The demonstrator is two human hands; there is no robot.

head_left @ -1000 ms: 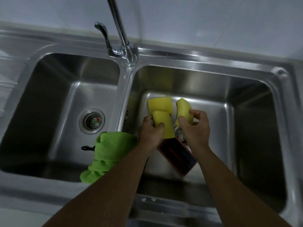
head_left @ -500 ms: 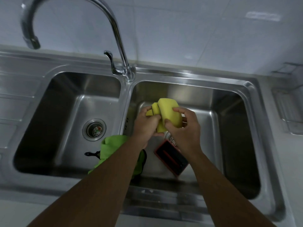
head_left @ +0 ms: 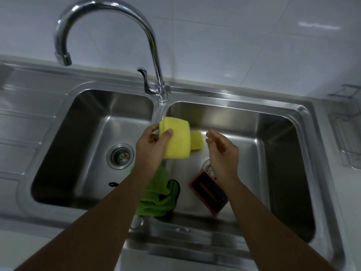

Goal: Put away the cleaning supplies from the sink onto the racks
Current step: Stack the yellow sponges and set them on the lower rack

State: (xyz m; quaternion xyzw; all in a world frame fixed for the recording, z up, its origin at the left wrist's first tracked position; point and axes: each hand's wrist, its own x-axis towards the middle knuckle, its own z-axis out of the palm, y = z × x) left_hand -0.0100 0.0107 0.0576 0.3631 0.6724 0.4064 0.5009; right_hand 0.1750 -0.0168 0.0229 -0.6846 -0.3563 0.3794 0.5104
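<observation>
My left hand (head_left: 151,145) grips a stack of yellow sponges (head_left: 177,139) above the divider of the double steel sink (head_left: 230,106). Another yellow sponge (head_left: 197,143) lies on the floor of the right basin, just behind the held stack. My right hand (head_left: 221,151) hovers open and empty over the right basin, a little apart from the sponges. A green cloth (head_left: 156,194) drapes over the divider near the front. A red-and-black scrub pad (head_left: 208,192) lies in the right basin beside the drain.
A tall curved tap (head_left: 150,42) rises behind the divider. The left basin holds a drain strainer (head_left: 120,156) and a small black object (head_left: 113,184). A wire rack (head_left: 345,130) stands on the counter at the far right.
My right hand has let go of its sponge and drawn back to the right. The left hand now holds the stacked sponges alone, raised higher. The view has tilted up.
</observation>
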